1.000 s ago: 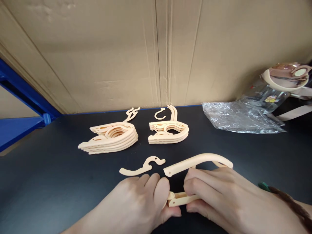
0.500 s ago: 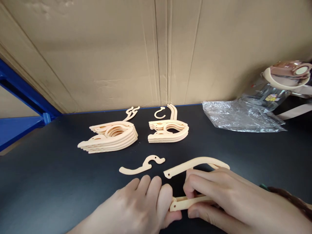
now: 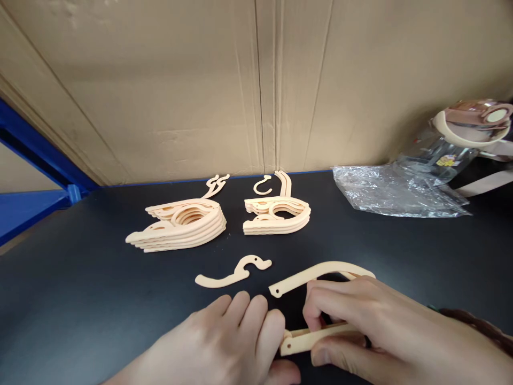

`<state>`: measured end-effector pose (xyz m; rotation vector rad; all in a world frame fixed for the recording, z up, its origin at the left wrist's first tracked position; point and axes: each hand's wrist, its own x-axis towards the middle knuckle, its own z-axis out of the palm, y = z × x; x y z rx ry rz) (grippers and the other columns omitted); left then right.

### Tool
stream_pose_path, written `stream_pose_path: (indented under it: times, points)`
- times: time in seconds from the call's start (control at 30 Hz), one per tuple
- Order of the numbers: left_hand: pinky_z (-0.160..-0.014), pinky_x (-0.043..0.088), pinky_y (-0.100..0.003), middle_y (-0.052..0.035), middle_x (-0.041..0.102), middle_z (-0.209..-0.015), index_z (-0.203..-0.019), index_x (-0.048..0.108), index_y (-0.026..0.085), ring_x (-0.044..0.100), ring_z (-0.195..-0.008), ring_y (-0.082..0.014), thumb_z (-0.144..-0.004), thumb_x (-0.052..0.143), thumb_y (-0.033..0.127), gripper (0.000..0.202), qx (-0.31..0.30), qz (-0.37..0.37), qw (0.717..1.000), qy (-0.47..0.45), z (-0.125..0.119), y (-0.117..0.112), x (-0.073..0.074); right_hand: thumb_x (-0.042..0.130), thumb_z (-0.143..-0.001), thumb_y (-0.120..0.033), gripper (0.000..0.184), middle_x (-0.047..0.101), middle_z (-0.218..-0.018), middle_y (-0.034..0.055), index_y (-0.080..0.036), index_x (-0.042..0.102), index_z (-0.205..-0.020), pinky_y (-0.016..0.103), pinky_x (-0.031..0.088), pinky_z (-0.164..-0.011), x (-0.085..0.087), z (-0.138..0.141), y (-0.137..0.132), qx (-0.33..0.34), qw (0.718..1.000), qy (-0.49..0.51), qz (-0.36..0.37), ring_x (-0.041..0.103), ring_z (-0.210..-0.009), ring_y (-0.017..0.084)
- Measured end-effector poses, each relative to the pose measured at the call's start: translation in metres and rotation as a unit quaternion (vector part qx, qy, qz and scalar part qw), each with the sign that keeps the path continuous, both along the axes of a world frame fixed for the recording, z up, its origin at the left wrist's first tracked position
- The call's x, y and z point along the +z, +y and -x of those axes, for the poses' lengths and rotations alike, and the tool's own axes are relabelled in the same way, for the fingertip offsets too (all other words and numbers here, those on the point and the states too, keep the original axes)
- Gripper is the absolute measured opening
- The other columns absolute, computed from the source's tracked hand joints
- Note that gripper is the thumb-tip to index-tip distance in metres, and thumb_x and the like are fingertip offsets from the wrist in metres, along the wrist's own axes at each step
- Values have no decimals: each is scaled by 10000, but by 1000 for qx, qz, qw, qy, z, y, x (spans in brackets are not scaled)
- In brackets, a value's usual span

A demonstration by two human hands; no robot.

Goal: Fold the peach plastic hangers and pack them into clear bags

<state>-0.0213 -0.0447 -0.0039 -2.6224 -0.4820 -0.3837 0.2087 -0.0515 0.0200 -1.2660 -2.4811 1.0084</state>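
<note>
We are gripping the frame [image 3: 316, 271] in our right hand [image 3: 356, 315] over the table [image 3: 92, 305], and our left hand [image 3: 230, 337] is tightly grasping a mostly hidden part [image 3: 287, 335] at the frame's near end, so we are not managing to tell whether it is seated. We are judging the work only partway: the frame's far end is showing bare, a loose arm [image 3: 232, 278] is lying untouched, and two stacks [image 3: 192, 237] are sitting behind.

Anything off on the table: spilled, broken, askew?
Nothing major. Tiny pale specks dot the black table beside the left hanger stack; they look like stray debris, though too small to identify. Rumpled clear plastic lies by the bottle, stray packaging perhaps. The held hanger part shows no visible break, but is partly hidden.
</note>
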Motion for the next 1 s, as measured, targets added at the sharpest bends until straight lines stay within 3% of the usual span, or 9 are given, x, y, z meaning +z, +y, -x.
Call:
stream_pose_path:
  times: [0.23, 0.37, 0.43, 0.53, 0.73, 0.93, 1.0]
  points:
    - [-363, 317, -338, 50, 487, -596, -734, 472, 222, 442, -460, -162, -959, 581, 470, 353, -6, 31, 999, 23, 3, 0, -6, 663, -867, -156, 207, 591, -750, -86, -231, 492, -778, 200, 378, -583, -3, -1, 1, -12, 1000, -6, 18, 532, -658, 94]
    - [-364, 306, -330, 47, 474, -584, -729, 471, 215, 436, -452, -152, -1055, 406, 378, 370, -12, 44, 999, 11, 5, -1, -7, 670, -872, -158, 203, 612, -775, -82, -229, 502, -784, 201, 395, -596, -3, -3, 1, 10, 1000, -6, 8, 568, -697, 96]
    - [-360, 287, -326, 51, 453, -571, -724, 468, 212, 416, -438, -144, -1070, 365, 324, 378, -20, 41, 999, 15, 5, -2, -7, 681, -869, -162, 185, 623, -796, -77, -233, 524, -803, 206, 411, -610, -2, -3, 1, 35, 999, -6, -13, 582, -711, 99]
    - [-353, 278, -325, 53, 450, -573, -723, 464, 215, 402, -435, -144, -1031, 459, 300, 320, -29, 40, 998, 34, 7, -4, -8, 678, -864, -141, 164, 635, -820, -62, -227, 549, -811, 222, 429, -602, -3, -3, -1, 69, 996, -23, -57, 590, -693, 104]
    - [-353, 275, -330, 59, 459, -591, -731, 453, 229, 398, -453, -150, -798, 696, 242, 252, -35, 70, 995, 66, 12, -4, -13, 660, -890, -169, 130, 637, -819, -51, -224, 549, -851, 237, 451, -566, -10, -5, -6, 113, 985, -12, -130, 597, -642, 111]
    - [-363, 238, -342, 56, 446, -580, -742, 465, 226, 382, -441, -153, -818, 675, 258, 225, -46, 47, 997, 48, 10, -1, -14, 610, -947, -249, 45, 669, -929, -19, -230, 605, -987, 252, 501, -651, -12, -6, -6, 115, 978, -2, -177, 655, -745, 141]
    - [-372, 260, -336, 59, 466, -588, -743, 470, 225, 403, -453, -151, -808, 709, 275, 253, -32, 52, 997, 55, 9, -2, -12, 534, -994, -321, 134, 663, -910, -1, -220, 621, -979, 254, 496, -643, -12, -7, -5, 122, 972, 10, -203, 652, -747, 145]
